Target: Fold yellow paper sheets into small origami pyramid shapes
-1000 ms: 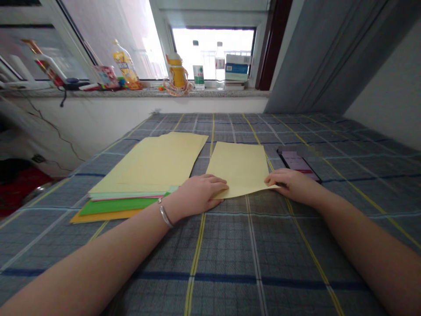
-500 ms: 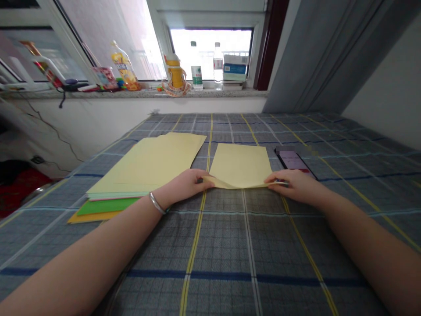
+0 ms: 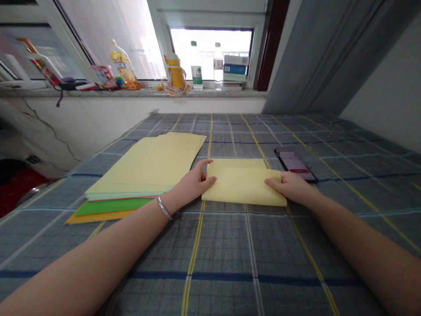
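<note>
Blue-grey plaid bedding spreads under everything. Just right of centre on it lies a folded sheet of pale yellow paper, doubled into a low rectangle. The right hand sits flat on its right end, fingers together and pressing down, with no pinch. The left hand is open, fingers spread, its fingertips at the sheet's left edge. A silver bangle circles the left wrist. Just left lies a stack of pale yellow paper over green and orange sheets. A phone sits just beyond the right hand, its screen apparently lit, though hard to read. Bottles stand on the windowsill.
</note>
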Tool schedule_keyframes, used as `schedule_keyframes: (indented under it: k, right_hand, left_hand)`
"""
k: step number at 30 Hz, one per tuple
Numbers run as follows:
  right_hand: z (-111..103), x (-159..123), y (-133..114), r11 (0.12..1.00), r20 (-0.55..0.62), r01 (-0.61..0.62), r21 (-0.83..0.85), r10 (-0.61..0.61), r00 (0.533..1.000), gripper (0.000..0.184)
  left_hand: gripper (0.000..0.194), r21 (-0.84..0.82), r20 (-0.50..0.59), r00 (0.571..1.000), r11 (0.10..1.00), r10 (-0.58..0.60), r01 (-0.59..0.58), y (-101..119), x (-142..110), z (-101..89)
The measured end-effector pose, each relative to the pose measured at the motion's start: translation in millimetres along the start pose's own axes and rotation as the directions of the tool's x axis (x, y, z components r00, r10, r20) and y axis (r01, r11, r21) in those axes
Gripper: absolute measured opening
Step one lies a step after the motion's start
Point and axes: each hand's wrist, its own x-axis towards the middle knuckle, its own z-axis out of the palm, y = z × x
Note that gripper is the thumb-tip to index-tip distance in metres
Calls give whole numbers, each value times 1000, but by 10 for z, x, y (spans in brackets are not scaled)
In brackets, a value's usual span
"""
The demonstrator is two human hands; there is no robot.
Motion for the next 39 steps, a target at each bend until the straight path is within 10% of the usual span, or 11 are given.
schedule_keyframes:
  k: [12,21,30,39]
  right_hand:
    - [123,96,76,887,-252,158,-433,-287,924,28]
    - [106,184,218,991,-233,102,-91,-121,965,30]
    - [87,202,287,964,-93,45,261,-22,995,29]
    - [115,176,271,891,-48,34,453,-14,999,22]
  left_hand:
    - [50,295,-26,996,953,80,-69,18,3,1]
    - [36,340,-67,981,928,183,-150,-11,3,86]
    - [34,-64,-234,971,996,49,-66,-77,70,127]
    - [61,-457,-66,976,876,-208,156,-63,64,128]
